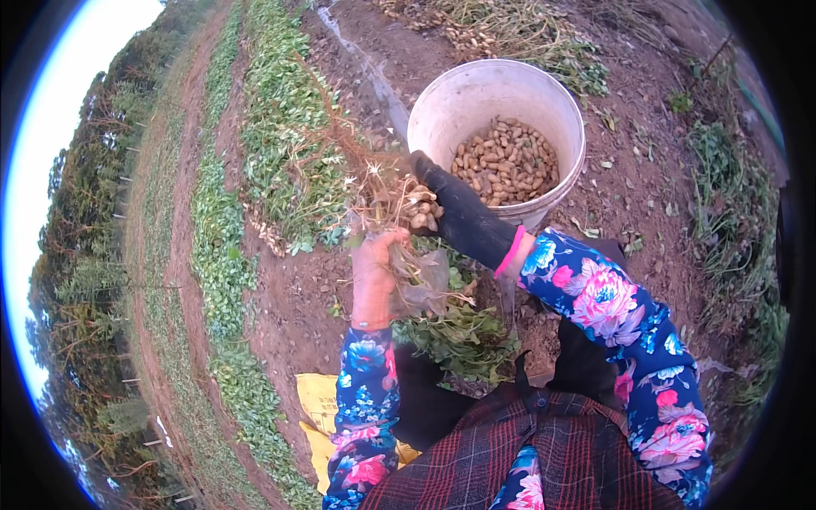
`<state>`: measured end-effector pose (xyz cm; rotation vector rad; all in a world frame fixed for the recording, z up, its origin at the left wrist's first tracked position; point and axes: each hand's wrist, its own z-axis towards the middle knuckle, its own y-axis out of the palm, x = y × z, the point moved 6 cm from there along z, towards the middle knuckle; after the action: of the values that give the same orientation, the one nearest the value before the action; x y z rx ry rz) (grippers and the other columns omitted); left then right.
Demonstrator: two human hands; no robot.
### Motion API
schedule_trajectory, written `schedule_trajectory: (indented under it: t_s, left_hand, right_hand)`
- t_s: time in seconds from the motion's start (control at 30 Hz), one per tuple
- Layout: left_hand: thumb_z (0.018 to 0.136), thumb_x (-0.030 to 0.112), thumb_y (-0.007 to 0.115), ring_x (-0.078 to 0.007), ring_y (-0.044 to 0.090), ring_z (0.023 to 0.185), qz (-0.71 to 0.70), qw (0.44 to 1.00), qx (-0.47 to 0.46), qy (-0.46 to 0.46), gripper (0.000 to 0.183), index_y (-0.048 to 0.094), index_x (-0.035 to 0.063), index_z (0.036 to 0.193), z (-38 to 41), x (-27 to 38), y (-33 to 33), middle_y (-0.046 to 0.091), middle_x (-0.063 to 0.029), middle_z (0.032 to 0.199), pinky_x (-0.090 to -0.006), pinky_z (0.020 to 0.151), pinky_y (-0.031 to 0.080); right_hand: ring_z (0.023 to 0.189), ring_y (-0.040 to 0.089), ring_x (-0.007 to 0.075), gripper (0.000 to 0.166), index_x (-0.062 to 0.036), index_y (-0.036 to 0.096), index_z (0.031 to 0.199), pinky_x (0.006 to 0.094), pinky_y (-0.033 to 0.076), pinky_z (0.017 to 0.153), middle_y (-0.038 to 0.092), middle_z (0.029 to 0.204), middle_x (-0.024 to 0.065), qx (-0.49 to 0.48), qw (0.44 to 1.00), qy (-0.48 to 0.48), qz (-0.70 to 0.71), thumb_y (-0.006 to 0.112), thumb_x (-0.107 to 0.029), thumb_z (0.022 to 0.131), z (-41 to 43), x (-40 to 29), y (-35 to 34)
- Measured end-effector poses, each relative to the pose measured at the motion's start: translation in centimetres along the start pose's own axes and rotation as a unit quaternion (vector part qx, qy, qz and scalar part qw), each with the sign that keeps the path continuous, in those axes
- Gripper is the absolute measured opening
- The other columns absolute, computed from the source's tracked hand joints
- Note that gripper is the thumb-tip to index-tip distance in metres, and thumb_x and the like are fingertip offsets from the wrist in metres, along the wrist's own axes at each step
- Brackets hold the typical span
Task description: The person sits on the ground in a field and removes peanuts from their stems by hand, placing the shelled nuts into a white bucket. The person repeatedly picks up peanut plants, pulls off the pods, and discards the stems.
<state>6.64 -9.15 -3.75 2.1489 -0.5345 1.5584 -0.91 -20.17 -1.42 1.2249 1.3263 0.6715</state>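
My bare left hand point(374, 277) grips the stems of an uprooted peanut plant point(373, 201), its thin brown roots pointing up and away from me. A cluster of pale pods point(422, 207) hangs among the roots. Over those pods curl the fingers of my right hand point(468, 217), in a black glove with a pink cuff; its fingertips are partly hidden. Just beyond the glove stands a white plastic bucket point(440, 108), its bottom covered with loose peanuts point(507, 162). Green leaves point(468, 338) and a piece of clear plastic film point(430, 277) lie below my hands.
Pulled peanut plants point(535, 38) with pods lie beyond the bucket. Green crop rows point(220, 274) run along the left, with a strip of plastic film point(376, 76) on the soil. Yellow printed sacks point(315, 408) lie by my left sleeve. Wilted vines point(733, 217) are heaped at right.
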Motion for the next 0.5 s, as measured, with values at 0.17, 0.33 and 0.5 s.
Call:
schedule_trajectory:
  t_s: [0.17, 0.33, 0.5]
  left_hand:
    - [0.063, 0.002, 0.058, -0.0185, 0.054, 0.055, 0.003, 1.0, -0.009, -0.018, 0.003, 0.056, 0.0002, 0.064, -0.8, 0.0, 1.8, 0.057, -0.0083, 0.064, -0.0274, 0.052, 0.044]
    - [0.063, -0.001, 0.06, -0.017, 0.054, 0.057, 0.125, 0.987, -0.027, 0.095, 0.007, 0.057, -0.0004, 0.069, -0.3, -0.7, 1.7, 0.058, -0.0071, 0.067, -0.0273, 0.053, 0.044]
    - [0.064, -0.001, 0.06, -0.0157, 0.054, 0.059, 0.063, 0.997, -0.037, 0.008, 0.007, 0.058, 0.0004, 0.071, -1.3, -0.2, 3.4, 0.058, -0.0063, 0.068, -0.0273, 0.054, 0.044]
  right_hand:
    - [0.057, 0.046, 0.0064, 0.019, -0.0076, 0.052, 0.098, 0.0204, 0.041, 0.051, 0.048, 0.067, -0.0032, -0.003, 0.996, -0.026, -0.08, 0.048, -0.022, 0.087, 0.4, -1.0, -1.7]
    - [0.08, 0.055, 0.0106, 0.02, -0.0025, 0.055, 0.098, 0.0247, 0.047, 0.069, 0.057, 0.091, 0.0044, 0.035, 0.978, -0.155, -0.134, 0.051, -0.014, 0.083, 0.5, -2.4, -1.3]
    - [0.073, 0.054, 0.0087, 0.017, 0.0002, 0.057, 0.094, 0.0211, 0.044, 0.066, 0.058, 0.079, 0.0033, -0.039, 0.751, -0.458, -0.473, 0.051, -0.006, 0.08, -1.3, -5.4, 1.1]
